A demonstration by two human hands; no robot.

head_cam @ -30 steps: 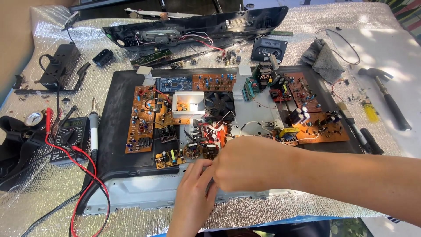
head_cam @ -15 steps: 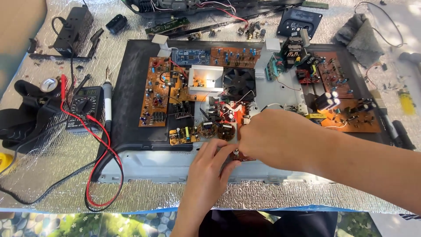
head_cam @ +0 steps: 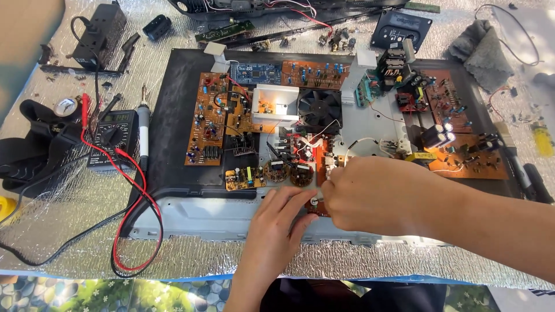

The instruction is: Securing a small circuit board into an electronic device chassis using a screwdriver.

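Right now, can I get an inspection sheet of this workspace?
Surface: crinkled silver foil sheet over the table.
Job's things: open black chassis with orange circuit boards; small board edge between both hands.
Clutter: black multimeter, soldering iron, grey cloth, yellow lighter.
Hands: left hand and right hand meet at that board edge; grip unclear.
Cables: red probe leads.
Surroundings: floral cloth.

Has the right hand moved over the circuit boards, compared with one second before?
Cannot tell. The camera itself shifted, and the right hand stays at the near edge of the orange board, below the black fan.
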